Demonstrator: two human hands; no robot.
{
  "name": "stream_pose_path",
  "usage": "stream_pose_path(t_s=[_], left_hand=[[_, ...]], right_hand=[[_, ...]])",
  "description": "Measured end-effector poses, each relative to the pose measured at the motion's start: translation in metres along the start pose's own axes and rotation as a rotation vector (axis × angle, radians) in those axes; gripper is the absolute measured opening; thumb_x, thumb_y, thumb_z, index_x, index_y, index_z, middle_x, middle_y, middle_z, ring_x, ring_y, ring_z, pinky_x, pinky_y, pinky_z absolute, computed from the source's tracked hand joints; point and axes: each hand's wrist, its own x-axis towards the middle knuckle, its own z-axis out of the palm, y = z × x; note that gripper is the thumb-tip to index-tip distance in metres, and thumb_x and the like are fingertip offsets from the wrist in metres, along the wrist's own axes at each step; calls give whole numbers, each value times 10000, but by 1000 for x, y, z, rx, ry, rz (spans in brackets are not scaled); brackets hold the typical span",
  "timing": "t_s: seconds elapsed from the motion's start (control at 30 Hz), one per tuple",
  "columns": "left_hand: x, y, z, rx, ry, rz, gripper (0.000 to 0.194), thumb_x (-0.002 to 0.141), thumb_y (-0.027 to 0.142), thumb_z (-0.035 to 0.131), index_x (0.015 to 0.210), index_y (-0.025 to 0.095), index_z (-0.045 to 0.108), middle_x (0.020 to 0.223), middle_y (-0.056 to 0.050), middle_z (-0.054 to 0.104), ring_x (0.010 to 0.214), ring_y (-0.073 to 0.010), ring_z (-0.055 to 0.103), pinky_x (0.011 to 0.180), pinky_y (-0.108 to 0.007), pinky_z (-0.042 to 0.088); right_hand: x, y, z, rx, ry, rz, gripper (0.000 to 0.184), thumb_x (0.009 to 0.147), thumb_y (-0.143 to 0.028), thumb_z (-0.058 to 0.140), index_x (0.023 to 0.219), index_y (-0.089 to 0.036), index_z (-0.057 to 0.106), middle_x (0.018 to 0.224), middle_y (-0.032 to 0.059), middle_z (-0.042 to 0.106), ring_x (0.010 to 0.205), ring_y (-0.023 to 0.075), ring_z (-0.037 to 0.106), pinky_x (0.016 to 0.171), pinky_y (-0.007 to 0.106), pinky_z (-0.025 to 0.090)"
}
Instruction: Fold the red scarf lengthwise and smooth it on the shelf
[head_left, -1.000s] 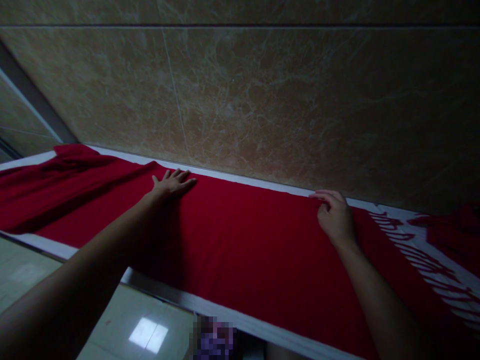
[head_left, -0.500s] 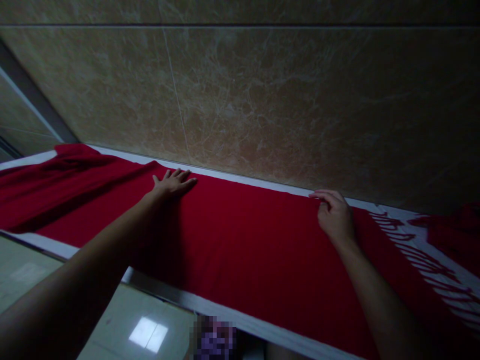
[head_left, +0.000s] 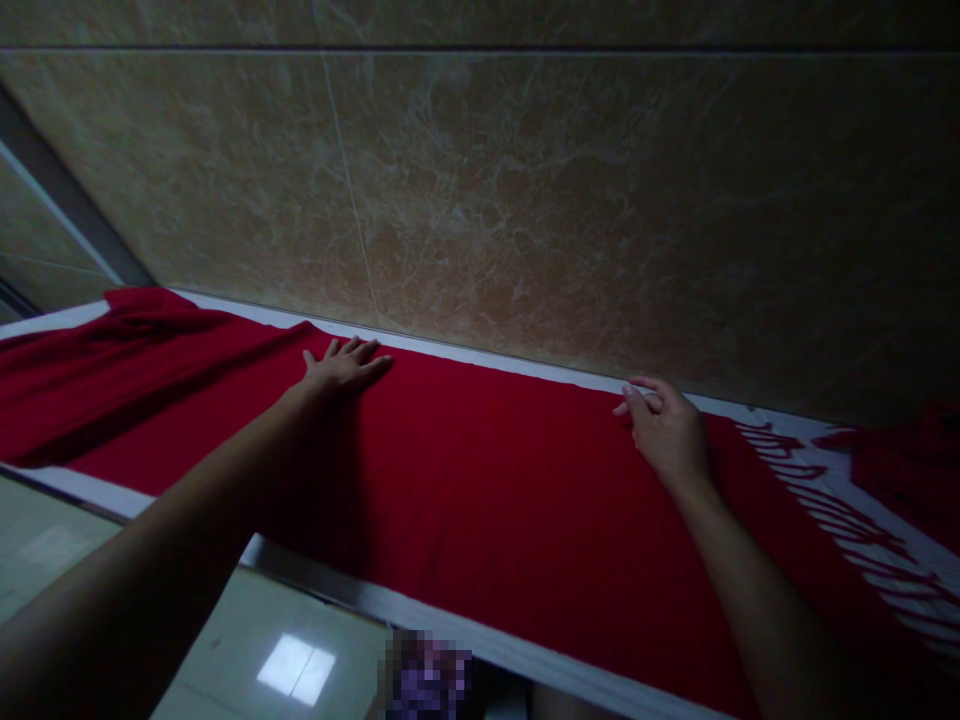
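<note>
- The red scarf (head_left: 480, 500) is lying lengthwise on a white ledge (head_left: 480, 642), its long far edge running just short of the ledge's far side, and its middle stretch is staying smooth between the hands.
- The right hand (head_left: 667, 432) is making the only clear change: its fingers (head_left: 637, 396) are shifting a little toward the left hand and curling, with their tips lifting slightly at the scarf's far edge. I cannot tell whether they are pinching the cloth.
- The left hand (head_left: 345, 368) is lying spread and palm-down on the scarf near that same edge, with its fingers apart, pressing the cloth flat and gripping nothing.
- Toward the left, the scarf's end (head_left: 127, 370) is lying loose and rumpled in folds.
- Toward the right, the fringe (head_left: 840, 520) is fanning across the white ledge, and a further red bunch (head_left: 900, 480) is sitting beyond it, partly out of frame.
- Behind the ledge, a marble-patterned tile wall (head_left: 525, 180) is rising, while pale floor tiles (head_left: 225, 640) are showing below, catching a bright reflection.
- At the bottom edge, a pixelated purple patch (head_left: 427, 680) is staying too blurred to identify.
</note>
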Motion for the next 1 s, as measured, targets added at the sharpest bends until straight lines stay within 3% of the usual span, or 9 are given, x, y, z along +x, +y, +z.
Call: stream_pose_path(t_s=[0.3, 0.73, 0.8, 0.93, 1.0], left_hand=[[2, -2, 3, 5, 9, 12, 868, 965, 803, 194, 1694, 332, 223, 1762, -34, 93, 1606, -446, 57, 1201, -803, 96], [4, -3, 4, 9, 2, 2, 876, 953, 804, 181, 1696, 341, 212, 1765, -19, 80, 1611, -432, 33, 1208, -795, 89], [3, -2, 3, 6, -11, -3, 878, 957, 800, 188, 1698, 330, 207, 1765, -28, 72, 1611, -432, 27, 1206, -799, 80], [1, 0, 0, 1, -20, -7, 880, 963, 800, 194, 1700, 320, 203, 1765, -38, 73, 1612, -428, 29, 1205, -804, 80], [0, 1, -1, 0, -22, -6, 882, 966, 794, 197, 1702, 307, 204, 1765, -44, 73, 1613, -429, 27, 1203, -807, 81]], right_hand=[[0, -11, -3, -57, 6, -22, 536, 920, -732, 526, 698, -252, 619, 577, 25, 653, 543, 207, 585, 590, 332, 414], [-3, -17, -5, -87, 24, -50, 449, 916, -623, 539, 688, -247, 628, 581, -5, 566, 560, 193, 518, 579, 325, 352], [-4, -19, -7, -82, 42, -54, 455, 904, -613, 538, 622, -256, 557, 558, -17, 508, 554, 182, 482, 570, 321, 336], [-5, -27, -11, -81, 98, -53, 555, 892, -612, 542, 521, -282, 295, 516, -53, 256, 504, 139, 301, 522, 320, 237], [-5, -30, -13, -81, 128, -44, 565, 902, -590, 539, 521, -286, 253, 532, -54, 208, 501, 130, 255, 511, 322, 204]])
